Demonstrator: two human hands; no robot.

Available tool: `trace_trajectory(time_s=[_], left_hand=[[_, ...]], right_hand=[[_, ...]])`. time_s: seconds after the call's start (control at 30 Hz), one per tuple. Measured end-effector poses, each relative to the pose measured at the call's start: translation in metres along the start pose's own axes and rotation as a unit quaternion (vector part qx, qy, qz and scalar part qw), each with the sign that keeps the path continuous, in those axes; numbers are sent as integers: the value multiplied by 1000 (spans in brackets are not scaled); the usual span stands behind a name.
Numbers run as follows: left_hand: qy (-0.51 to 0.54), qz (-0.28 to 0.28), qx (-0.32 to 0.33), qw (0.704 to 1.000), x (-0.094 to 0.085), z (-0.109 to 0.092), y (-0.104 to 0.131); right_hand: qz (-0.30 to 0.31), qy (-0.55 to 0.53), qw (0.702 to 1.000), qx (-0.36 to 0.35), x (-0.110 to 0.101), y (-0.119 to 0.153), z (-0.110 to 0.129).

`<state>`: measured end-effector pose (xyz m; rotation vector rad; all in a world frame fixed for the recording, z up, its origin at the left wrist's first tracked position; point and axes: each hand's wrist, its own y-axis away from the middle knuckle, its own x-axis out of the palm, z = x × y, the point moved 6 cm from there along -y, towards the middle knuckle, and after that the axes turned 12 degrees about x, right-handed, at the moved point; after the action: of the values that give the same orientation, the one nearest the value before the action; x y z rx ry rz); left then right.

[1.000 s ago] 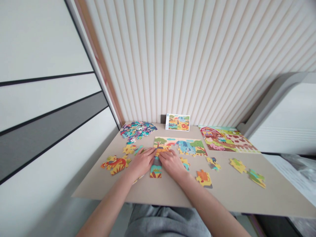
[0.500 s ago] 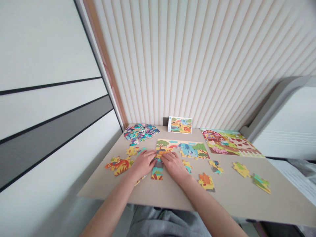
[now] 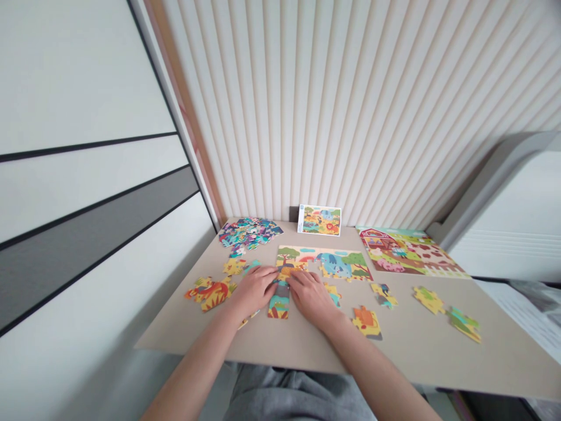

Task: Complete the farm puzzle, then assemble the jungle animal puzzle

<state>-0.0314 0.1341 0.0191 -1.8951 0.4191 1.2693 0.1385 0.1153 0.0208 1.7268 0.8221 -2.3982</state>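
Right hand (image 3: 312,293) has edged slightly toward three o'clock; it and the left hand (image 3: 255,290) rest fingertips on a part-built multicoloured cardboard jigsaw (image 3: 336,266) reaching to two o'clock, grip unclear. Loose orange-yellow cardboard piece (image 3: 367,320), four; purple-teal cardboard pile (image 3: 250,233), eleven; upright white-edged picture card (image 3: 321,220), one.

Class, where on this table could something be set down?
Bare: the table between orange puzzle part, green part and front edge; also its front-left corner, below the red part. Crowded: around left hand and right hand.
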Motion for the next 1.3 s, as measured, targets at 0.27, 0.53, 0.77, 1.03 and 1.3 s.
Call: trace_trajectory(time_s=[0.27, 0.53, 0.77, 1.03, 1.3], left_hand=[[15, 3, -1, 1000, 5, 7, 8], [26, 5, 4, 1000, 12, 16, 11], [37, -7, -9, 999, 12, 15, 11], [28, -4, -2, 1000, 9, 12, 8], [28, 0, 0, 1000, 8, 10, 8]], right_hand=[[-24, -22, 999, -19, -19, 8, 2], [-66, -38, 997, 31, -96, 65, -59], [-148, -63, 974, 161, -104, 134, -145], [-94, -31, 977, 191, -88, 134, -145], [-76, -36, 976, 201, -90, 134, -146]])
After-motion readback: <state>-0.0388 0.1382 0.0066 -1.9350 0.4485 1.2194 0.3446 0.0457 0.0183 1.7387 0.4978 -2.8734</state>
